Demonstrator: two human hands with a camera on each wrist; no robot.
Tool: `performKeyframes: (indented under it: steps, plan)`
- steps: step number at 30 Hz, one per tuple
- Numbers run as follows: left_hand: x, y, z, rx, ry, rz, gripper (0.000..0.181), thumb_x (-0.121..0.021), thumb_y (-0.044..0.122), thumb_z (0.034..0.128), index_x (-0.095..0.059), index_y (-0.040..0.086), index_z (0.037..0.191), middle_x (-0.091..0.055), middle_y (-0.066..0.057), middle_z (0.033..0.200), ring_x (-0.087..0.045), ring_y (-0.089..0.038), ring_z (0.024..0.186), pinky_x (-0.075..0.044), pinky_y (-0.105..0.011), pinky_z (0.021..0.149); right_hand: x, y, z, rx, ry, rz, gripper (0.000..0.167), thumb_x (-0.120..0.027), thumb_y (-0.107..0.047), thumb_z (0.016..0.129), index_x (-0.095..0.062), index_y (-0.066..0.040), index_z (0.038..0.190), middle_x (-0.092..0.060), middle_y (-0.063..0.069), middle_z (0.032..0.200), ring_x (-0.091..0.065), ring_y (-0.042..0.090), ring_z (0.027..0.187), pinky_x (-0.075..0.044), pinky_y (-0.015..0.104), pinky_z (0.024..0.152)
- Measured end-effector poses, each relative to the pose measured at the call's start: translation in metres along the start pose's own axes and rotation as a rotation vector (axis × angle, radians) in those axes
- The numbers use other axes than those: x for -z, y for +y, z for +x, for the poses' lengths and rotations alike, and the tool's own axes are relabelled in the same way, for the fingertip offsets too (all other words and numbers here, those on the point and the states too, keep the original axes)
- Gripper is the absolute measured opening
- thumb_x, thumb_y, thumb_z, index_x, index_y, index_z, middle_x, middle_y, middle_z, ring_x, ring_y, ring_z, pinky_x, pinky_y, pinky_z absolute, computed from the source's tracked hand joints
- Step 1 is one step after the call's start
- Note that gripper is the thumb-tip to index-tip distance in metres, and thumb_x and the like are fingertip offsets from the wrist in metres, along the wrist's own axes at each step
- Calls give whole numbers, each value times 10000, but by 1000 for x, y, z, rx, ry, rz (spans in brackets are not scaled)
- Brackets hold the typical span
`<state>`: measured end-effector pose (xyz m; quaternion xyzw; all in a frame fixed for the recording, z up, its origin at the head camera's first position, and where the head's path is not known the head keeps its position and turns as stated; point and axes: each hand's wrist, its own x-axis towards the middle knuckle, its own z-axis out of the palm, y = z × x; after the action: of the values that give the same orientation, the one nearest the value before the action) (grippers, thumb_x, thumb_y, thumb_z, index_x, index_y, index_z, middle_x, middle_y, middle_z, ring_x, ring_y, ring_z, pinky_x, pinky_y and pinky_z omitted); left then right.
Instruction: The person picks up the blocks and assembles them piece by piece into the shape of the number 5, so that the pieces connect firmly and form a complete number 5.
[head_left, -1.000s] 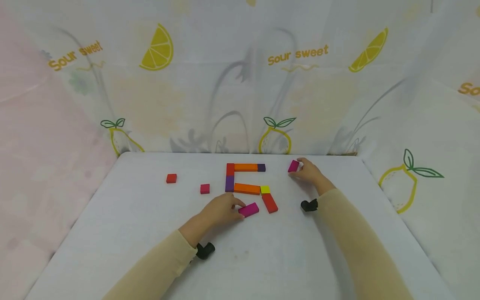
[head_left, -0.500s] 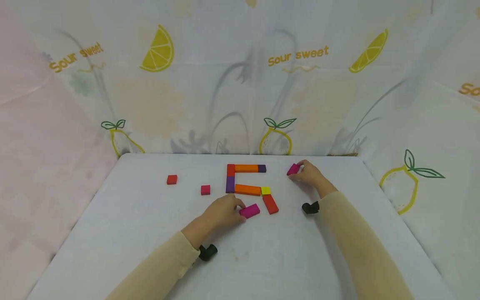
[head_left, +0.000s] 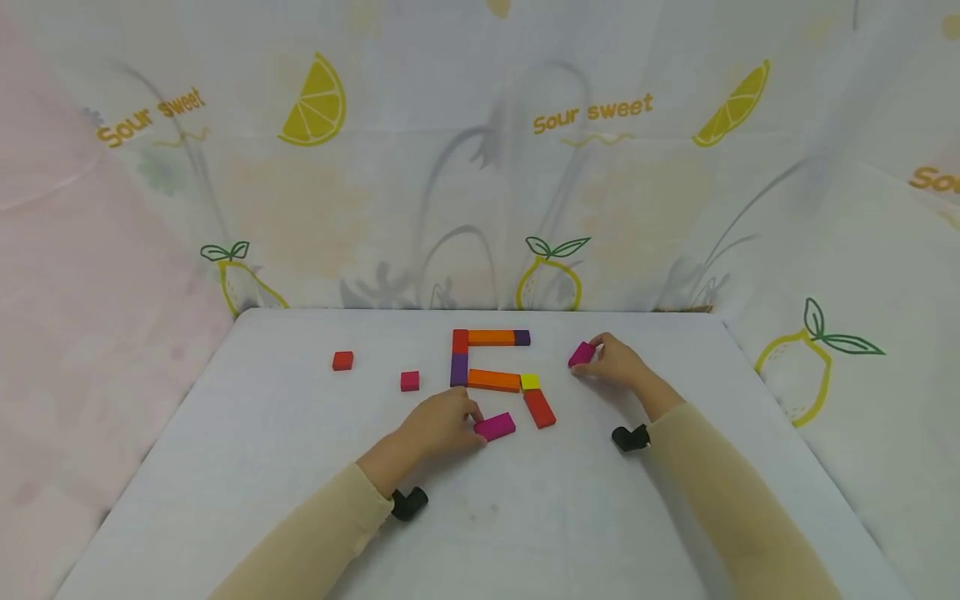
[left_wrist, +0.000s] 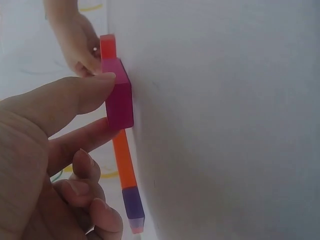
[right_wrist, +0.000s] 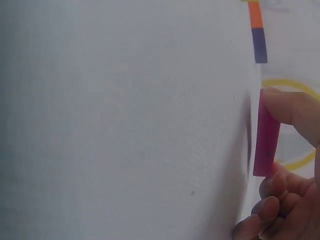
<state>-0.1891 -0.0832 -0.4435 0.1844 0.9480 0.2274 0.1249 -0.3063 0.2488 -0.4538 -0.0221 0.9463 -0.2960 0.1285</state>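
My left hand (head_left: 437,427) pinches a magenta block (head_left: 495,427) between thumb and finger, just in front of a row of joined blocks. In the left wrist view that magenta block (left_wrist: 120,102) shows close up, with the thumb on one end. Further back and to the right, my right hand (head_left: 618,364) pinches a second magenta block (head_left: 581,354) by its ends. The right wrist view shows this block (right_wrist: 266,137) slightly off the white surface, its shadow beside it.
Touching blocks form an angular figure: red (head_left: 460,340), purple (head_left: 459,370), orange (head_left: 491,337), dark purple (head_left: 522,337), lower orange (head_left: 493,380), yellow (head_left: 529,382) and slanted red (head_left: 540,408). A pinkish-red cube (head_left: 409,381) and a red cube (head_left: 342,361) lie leftward on the white table (head_left: 247,450).
My right hand has come nearer, and slightly left, with its magenta block. The left hand keeps its block in nearly the same place. The other blocks stay put.
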Motion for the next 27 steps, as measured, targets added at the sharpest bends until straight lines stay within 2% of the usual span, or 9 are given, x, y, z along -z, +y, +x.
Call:
performKeyframes:
  steps: [13, 19, 27]
  plan:
    - [2, -10, -10, -20, -4, 10, 309, -828, 349, 815, -772, 166, 1058, -516, 51, 851, -514, -121, 794, -462, -283, 695, -5, -30, -42, 13, -74, -24, 725, -802, -436, 809, -438, -44, 1299, -559, 143, 1038, -552, 258, 892, -503, 362, 736]
    - [5, -10, -16, -13, -31, -12, 309, -827, 344, 818, -770, 178, 1072, -535, 67, 872, -531, -115, 836, -474, -286, 726, -13, -40, -57, 59, -109, -60, 696, -821, -443, 789, -468, -59, 1249, -557, 99, 942, -541, 220, 808, -480, 332, 679]
    - [8, -9, -25, -62, -76, -12, 282, -833, 338, 818, -772, 197, 1053, -555, 75, 891, -541, -110, 853, -486, -283, 735, -23, -47, -78, 101, -150, -71, 661, -818, -433, 786, -483, -65, 1221, -558, 67, 856, -538, 194, 729, -461, 308, 631]
